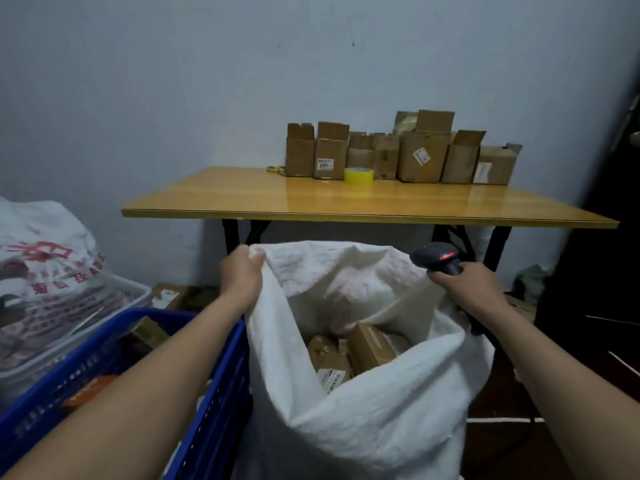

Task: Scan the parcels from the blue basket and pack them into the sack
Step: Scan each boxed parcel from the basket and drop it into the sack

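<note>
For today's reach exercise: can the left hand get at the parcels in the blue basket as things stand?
Probably not yet: the left hand grips the sack by its rim. The blue basket sits open under that forearm, so once it lets go the parcels look reachable.

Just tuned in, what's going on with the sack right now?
The person's left hand grips the rim of the white sack, holding its mouth open. The right hand holds the barcode scanner, its red light on. Several cardboard parcels lie inside the sack. The blue basket stands beside it on the left, with at least one box inside.
</note>
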